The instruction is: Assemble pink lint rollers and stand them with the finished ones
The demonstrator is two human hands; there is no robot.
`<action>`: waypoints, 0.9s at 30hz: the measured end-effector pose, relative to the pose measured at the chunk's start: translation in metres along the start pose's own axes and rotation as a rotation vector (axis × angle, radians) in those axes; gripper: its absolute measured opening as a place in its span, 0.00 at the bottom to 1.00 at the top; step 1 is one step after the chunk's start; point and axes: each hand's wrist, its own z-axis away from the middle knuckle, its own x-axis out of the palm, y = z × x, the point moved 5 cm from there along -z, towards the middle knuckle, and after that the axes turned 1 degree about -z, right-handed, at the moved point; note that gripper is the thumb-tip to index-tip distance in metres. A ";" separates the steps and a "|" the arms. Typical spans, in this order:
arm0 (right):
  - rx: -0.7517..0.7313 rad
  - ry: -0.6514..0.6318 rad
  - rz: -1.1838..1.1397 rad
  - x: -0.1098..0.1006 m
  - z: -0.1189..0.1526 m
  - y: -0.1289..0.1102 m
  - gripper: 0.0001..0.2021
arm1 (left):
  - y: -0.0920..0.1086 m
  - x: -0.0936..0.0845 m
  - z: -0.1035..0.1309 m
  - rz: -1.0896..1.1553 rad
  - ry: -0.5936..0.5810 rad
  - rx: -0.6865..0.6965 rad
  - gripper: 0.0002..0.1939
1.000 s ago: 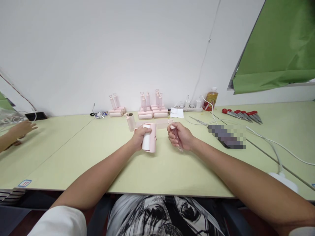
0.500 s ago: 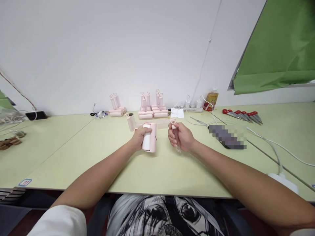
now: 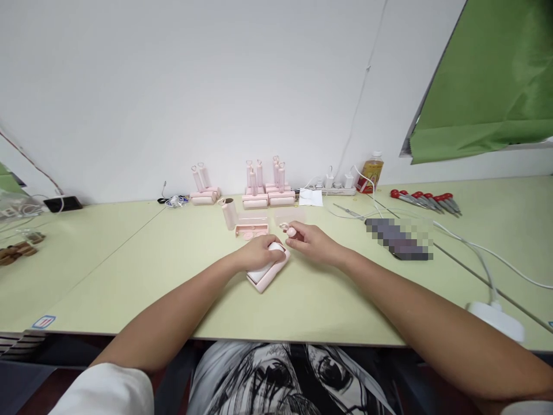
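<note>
My left hand [image 3: 260, 253] is wrapped over a lint roller head [image 3: 270, 275], a pink case around a white roll, tilted diagonally just above or on the table. Close by, my right hand [image 3: 313, 243] pinches a pink handle [image 3: 291, 232] with a small loop at its end. That handle is near the upper end of the roller head; whether they touch I cannot tell, and my fingers hide most of it. Behind my left hand lies a pink open case part [image 3: 252, 230] with round pink pieces. A pink cylinder [image 3: 230, 214] stands beside it.
Several lint rollers with upright handles [image 3: 256, 200] stand along the wall. To the right are a phone [image 3: 397, 239] with a cable, red-handled tools [image 3: 425, 202], a bottle [image 3: 370, 173] and a power strip [image 3: 341, 192]. White paper [image 3: 311, 197] lies near the strip.
The roller head has gone from upright to tilted and come down toward me. My right hand has moved left, turning the handle from upright to nearly end-on. The open case part now shows.
</note>
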 end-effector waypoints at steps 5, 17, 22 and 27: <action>0.030 -0.081 0.098 0.000 0.003 -0.002 0.13 | 0.007 -0.010 0.003 -0.060 0.172 0.135 0.23; -0.019 -0.178 0.359 0.009 0.008 -0.018 0.10 | 0.034 -0.013 0.011 -0.287 -0.023 0.406 0.13; -0.020 -0.163 0.419 0.014 0.009 -0.018 0.10 | 0.037 -0.012 0.014 -0.334 -0.054 0.435 0.14; -0.010 -0.142 0.421 0.014 0.011 -0.022 0.11 | 0.038 -0.008 0.016 -0.319 -0.033 0.387 0.15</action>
